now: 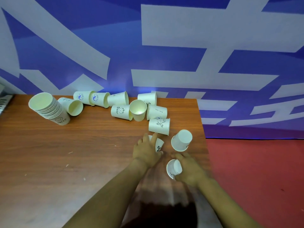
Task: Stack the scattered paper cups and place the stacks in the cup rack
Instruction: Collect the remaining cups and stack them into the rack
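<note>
My left hand (147, 151) grips a white paper cup (159, 145) that lies on its side near the table's right edge. My right hand (190, 170) holds another paper cup (173, 167) tilted on its side, its mouth facing left. An upside-down cup (181, 140) stands just beyond my right hand. A tall stack of nested cups (49, 108) stands at the far left. Several loose cups lie scattered along the back, among them a "Bear" cup (120, 112), an upright cup (138, 110) and a "Hi" cup (159, 126). No cup rack is in view.
The brown wooden table (74, 153) ends at its right edge near my right hand, with red floor (255, 178) beyond. A blue and white banner wall (164, 55) rises right behind the cups. A grey metal object (4, 101) sits at the far left edge.
</note>
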A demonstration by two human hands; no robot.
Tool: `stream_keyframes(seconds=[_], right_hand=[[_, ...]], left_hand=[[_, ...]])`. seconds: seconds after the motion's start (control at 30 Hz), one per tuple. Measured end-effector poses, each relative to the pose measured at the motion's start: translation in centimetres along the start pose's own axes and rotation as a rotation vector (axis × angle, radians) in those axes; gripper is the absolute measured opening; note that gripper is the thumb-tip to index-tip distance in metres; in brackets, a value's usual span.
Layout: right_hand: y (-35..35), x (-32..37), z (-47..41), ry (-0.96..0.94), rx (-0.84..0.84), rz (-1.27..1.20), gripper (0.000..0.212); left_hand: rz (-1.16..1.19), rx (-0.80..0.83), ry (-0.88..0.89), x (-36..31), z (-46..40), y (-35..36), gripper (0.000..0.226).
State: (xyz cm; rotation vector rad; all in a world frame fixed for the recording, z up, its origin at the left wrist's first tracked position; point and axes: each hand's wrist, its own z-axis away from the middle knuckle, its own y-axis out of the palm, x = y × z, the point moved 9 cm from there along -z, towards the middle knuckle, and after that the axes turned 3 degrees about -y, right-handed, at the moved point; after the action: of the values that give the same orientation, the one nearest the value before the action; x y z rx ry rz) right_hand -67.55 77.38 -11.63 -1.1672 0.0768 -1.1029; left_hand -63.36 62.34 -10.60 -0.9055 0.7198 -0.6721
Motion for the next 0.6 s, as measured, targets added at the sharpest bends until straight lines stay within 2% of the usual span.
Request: stream_keyframes(seconds=[0.17,0.3,0.4,0.53,0.6], right_hand=[[0.4,0.6,-0.2,0.007,-0.014,-0.03,0.058],[-1.4,1.4,0.8,0.084,-0.06,-0.024,0.052],[-3.8,3.0,1.9,0.125,-0.151,-0.043,0.049],[-6.2,6.1,2.8,0.093,-0.309,-0.323,0.044],[-6.5,8.0,3.0,0.063,-0.356,-0.426,0.045]], left_hand=[[0.054,0.09,-0.054,2.2,0.3,1.3,0.071],[0.106,0.104,-0.036,3.3,1.3,0.3,0.079],[0.202,0.057,-0.007,4.1,2.1,-2.9,0.087],[0.396,-0.061,0.051,5.8,4.2,-8.3,0.094],[0.403,-0.115,0.061,7.1,5.6,-10.4,0.091]])
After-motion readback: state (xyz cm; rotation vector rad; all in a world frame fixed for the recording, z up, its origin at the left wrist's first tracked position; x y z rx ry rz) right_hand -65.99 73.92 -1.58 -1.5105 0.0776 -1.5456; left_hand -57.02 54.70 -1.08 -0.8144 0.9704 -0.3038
